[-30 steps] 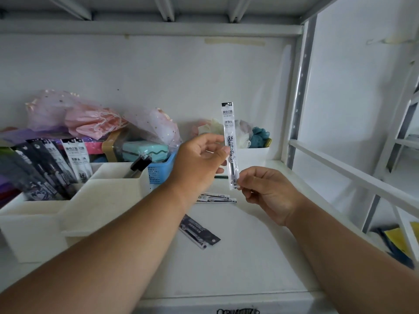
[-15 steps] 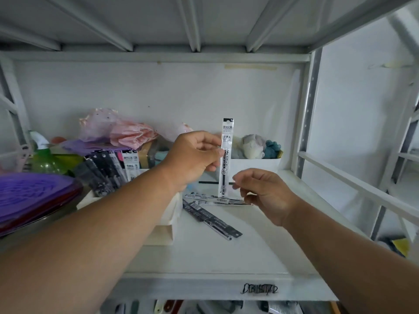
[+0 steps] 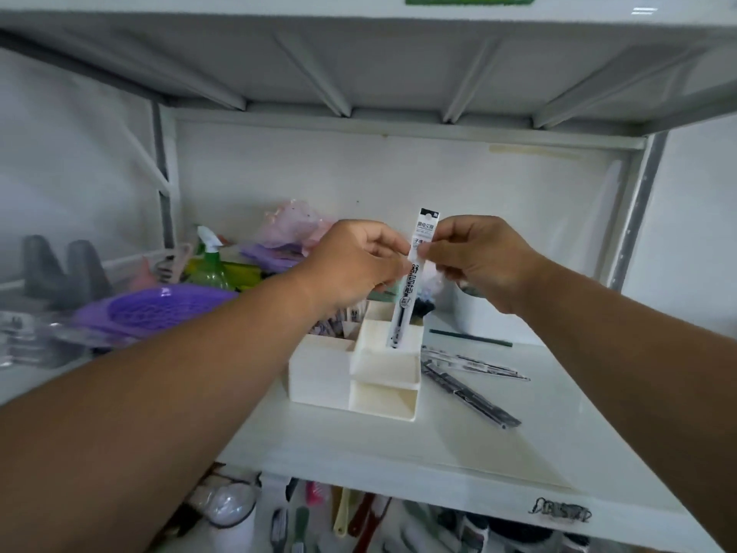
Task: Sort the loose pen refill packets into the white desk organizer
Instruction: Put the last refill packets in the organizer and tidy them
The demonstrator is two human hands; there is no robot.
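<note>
Above the organizer (image 3: 383, 369), both hands (image 3: 359, 261) (image 3: 474, 257) pinch the packet (image 3: 414, 281).

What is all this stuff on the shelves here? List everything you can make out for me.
held refill packet: one, clear with black print, upright, lower end at the organizer's top
white desk organizer: one, white, middle of shelf, more packets inside at its back left
loose refill packets: several, dark and clear, lying flat right of the organizer
purple basket: one, left
spray bottle: one, green, back left
pink bags: a pile, back
white box: one, back right
lower shelf: assorted tools, blurred
left hand: pinches the packet
right hand: pinches the packet
</note>
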